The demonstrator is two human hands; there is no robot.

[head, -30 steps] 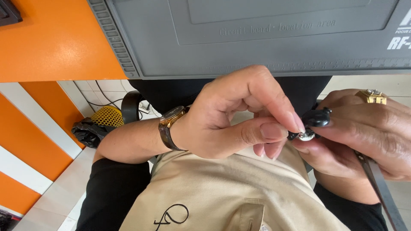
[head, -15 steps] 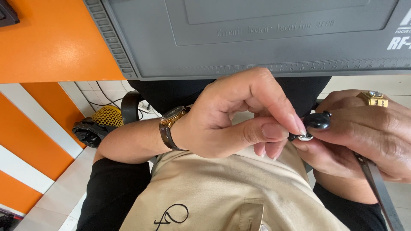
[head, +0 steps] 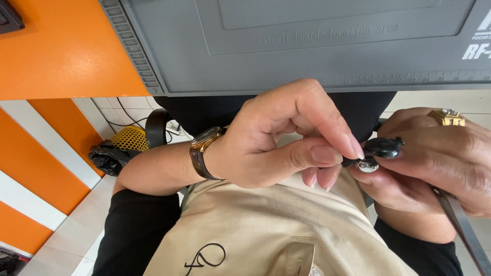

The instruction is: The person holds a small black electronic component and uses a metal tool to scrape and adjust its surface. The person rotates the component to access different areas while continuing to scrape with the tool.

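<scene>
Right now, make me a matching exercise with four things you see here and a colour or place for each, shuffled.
Things:
1. wristwatch
2. ring
3. work mat
4. small watch part

Places:
A. grey, lying on the orange desk
B. on the left wrist
C. on a finger of the right hand
D. pinched between the fingers of both hands

Pairs: 1-B, 2-C, 3-A, 4-D

We see a grey mat (head: 307,46) on an orange table (head: 61,51). Our apron (head: 266,230) is beige with a black looped mark. The wristwatch (head: 203,151) is gold on a dark brown strap. Our right hand's ring (head: 447,117) is gold. The floor (head: 66,235) is white.
</scene>
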